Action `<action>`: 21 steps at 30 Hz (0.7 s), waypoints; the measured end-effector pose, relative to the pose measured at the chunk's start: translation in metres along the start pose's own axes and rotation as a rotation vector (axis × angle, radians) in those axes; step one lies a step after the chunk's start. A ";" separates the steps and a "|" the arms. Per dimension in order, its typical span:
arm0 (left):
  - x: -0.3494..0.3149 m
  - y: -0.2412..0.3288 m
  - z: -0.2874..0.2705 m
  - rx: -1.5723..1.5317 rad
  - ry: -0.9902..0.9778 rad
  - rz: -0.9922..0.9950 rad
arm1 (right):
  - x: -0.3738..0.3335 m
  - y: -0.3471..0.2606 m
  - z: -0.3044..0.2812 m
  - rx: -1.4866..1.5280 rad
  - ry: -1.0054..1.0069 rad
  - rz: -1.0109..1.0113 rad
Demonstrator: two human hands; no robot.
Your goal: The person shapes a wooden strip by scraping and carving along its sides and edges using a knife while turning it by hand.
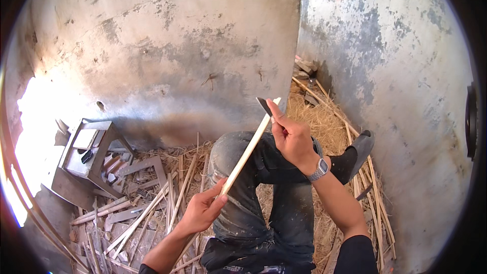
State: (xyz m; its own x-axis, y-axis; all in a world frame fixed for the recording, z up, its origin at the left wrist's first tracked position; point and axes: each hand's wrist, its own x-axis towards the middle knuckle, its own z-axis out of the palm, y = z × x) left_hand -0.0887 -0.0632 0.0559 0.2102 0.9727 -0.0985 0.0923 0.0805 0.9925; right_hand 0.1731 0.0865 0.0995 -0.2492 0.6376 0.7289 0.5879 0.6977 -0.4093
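Observation:
A long, pale strip of wood slants up from lower left to upper right above my jeans-covered legs. My left hand is closed around its lower part, thumb along the top. Close to the strip's upper end, my right hand grips a dark, flat knife blade that lies across the wood. Its handle is hidden in my fingers, so I cannot tell its shape. A wristwatch with a metal band is on my right wrist.
Wood strips and offcuts litter the floor at left, beside a small worn wooden stool with a dark object on it. Shavings and long sticks lie along the right wall. A peeling wall stands close ahead.

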 end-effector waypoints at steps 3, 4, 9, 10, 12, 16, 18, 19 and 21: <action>0.000 0.000 -0.001 0.013 -0.008 0.000 | -0.029 -0.020 0.010 0.041 -0.102 -0.238; 0.003 -0.001 -0.002 0.014 -0.014 0.010 | -0.049 -0.030 0.013 -0.010 -0.233 -0.308; 0.002 -0.002 -0.002 -0.139 -0.074 -0.009 | -0.028 -0.011 0.004 -0.025 -0.023 -0.164; 0.003 -0.001 -0.001 -0.145 -0.087 -0.016 | -0.024 -0.005 0.004 0.037 0.019 -0.056; 0.002 0.001 0.000 -0.196 -0.107 -0.024 | -0.043 -0.018 0.012 0.073 -0.104 -0.139; 0.002 -0.007 -0.002 -0.277 -0.150 -0.001 | -0.064 -0.033 0.008 0.082 -0.262 -0.153; 0.000 -0.006 -0.003 -0.267 -0.154 0.002 | -0.036 -0.024 0.006 0.219 -0.064 0.081; -0.001 -0.005 -0.003 -0.257 -0.166 0.011 | -0.033 -0.024 0.006 0.071 0.000 0.067; 0.003 -0.005 -0.005 -0.262 -0.196 0.028 | -0.058 -0.042 0.018 0.163 -0.116 -0.091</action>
State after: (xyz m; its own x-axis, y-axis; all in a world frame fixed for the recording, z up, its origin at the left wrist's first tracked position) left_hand -0.0933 -0.0592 0.0513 0.3946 0.9170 -0.0575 -0.1649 0.1323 0.9774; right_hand 0.1487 0.0262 0.0645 -0.3877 0.5965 0.7028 0.4291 0.7916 -0.4351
